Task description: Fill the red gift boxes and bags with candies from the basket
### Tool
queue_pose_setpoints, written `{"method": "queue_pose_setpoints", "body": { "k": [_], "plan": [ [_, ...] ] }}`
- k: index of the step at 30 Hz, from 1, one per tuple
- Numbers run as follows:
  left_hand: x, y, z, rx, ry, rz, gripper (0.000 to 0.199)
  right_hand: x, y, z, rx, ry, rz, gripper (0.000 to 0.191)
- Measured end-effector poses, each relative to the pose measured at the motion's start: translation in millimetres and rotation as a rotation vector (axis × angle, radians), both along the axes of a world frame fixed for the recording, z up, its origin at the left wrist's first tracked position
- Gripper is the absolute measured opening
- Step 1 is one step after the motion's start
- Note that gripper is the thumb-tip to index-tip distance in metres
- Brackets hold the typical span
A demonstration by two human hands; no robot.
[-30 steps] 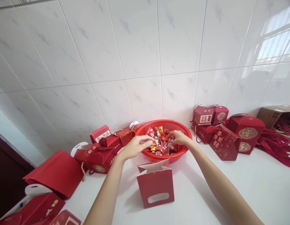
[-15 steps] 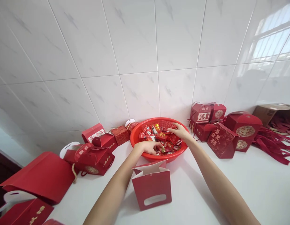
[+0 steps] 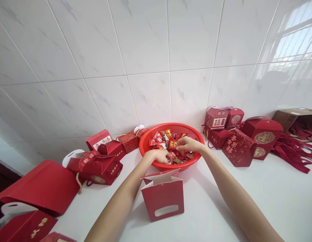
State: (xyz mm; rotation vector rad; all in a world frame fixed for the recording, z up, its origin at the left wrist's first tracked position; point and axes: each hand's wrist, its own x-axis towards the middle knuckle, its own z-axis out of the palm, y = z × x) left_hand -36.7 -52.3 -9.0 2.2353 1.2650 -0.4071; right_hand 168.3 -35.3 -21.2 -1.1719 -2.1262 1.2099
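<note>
A red plastic basket (image 3: 143, 145) with a mesh inner wall holds many small wrapped candies (image 3: 159, 146), mostly in red wrappers. Over its near left rim reaches my left hand (image 3: 159, 156), its fingers curled down among the candies; what they hold, if anything, is hidden. From the right, my right hand (image 3: 190, 144) dips in with thumb and fingers pinched together on a wrapped candy near the middle. Just in front of the basket, between my forearms, a red paper gift box (image 3: 163, 196) stands upright with its top open and an oval white cutout low on its face.
On the left stand several red gift boxes (image 3: 102, 169) and a large plain red one (image 3: 42, 188). More decorated boxes (image 3: 239, 148) are grouped at the right, beside dark red ribbons (image 3: 289, 151) and a cardboard carton (image 3: 287, 117). A tiled wall (image 3: 150, 97) rises behind.
My right hand has moved down and left into the candies, its fingers closing from spread to pinched. My left hand's fingers have curled in more. The view has tilted slightly.
</note>
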Motion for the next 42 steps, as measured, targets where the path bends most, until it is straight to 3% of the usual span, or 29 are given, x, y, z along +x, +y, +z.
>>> {"method": "queue_pose_setpoints", "body": {
  "k": [4, 9, 12, 14, 19, 22, 24, 26, 29, 32, 35, 38, 42],
  "plan": [
    [0.6, -5.6, -1.4, 0.161, -0.135, 0.179, 0.037, -2.6, -0.1, -0.9, 0.006, -0.253, 0.161, 0.015],
    [-2.9, -6.2, -0.6, 0.66, -0.313, 0.468, 0.045, -4.0, -0.5, -2.2, 0.057, -0.392, 0.128, 0.02],
    [-4.4, -6.7, 2.3, 0.812, -0.329, 0.576, 0.04, -4.0, -0.7, -3.2, 0.079, -0.387, 0.153, 0.018],
    [-4.0, -7.9, 2.9, 0.732, -0.364, 0.501, 0.024, -3.9, -2.3, -2.6, 0.075, -0.365, 0.15, 0.013],
    [-1.3, -8.4, -1.9, 0.127, -0.127, 0.157, 0.015, -3.4, -8.3, 2.6, -0.019, -0.208, 0.107, 0.016],
    [-1.3, -6.3, -2.5, 0.117, -0.042, 0.124, 0.025, -3.6, -6.8, 3.1, 0.002, 0.141, -0.139, 0.019],
    [-1.6, -5.6, -1.0, 0.127, -0.008, 0.133, 0.031, -3.8, -3.4, 1.2, 0.065, 0.306, -0.285, 0.044],
    [-1.7, -5.8, 0.7, 0.11, 0.019, 0.143, 0.034, -3.4, 0.1, -1.3, 0.149, 0.304, -0.328, 0.061],
    [-1.3, -6.9, 2.0, 0.082, 0.012, 0.158, 0.035, -1.7, 2.5, -3.6, 0.271, 0.177, -0.194, 0.043],
    [0.0, -8.4, 1.8, 0.061, -0.001, 0.187, 0.022, 0.3, 1.9, -4.0, 0.267, 0.035, -0.005, 0.024],
    [2.0, -10.4, 0.9, 0.077, -0.035, 0.212, 0.008, 0.5, 2.5, -5.1, 0.137, -0.149, 0.138, 0.021],
    [3.6, -11.5, -0.8, 0.099, -0.085, 0.211, 0.012, -1.0, 4.7, -7.1, 0.077, -0.287, 0.279, 0.022],
    [2.9, -8.2, -4.2, 0.14, -0.222, 0.258, 0.014, -3.4, 3.3, -5.2, 0.089, -0.382, 0.311, 0.027]
  ]
}}
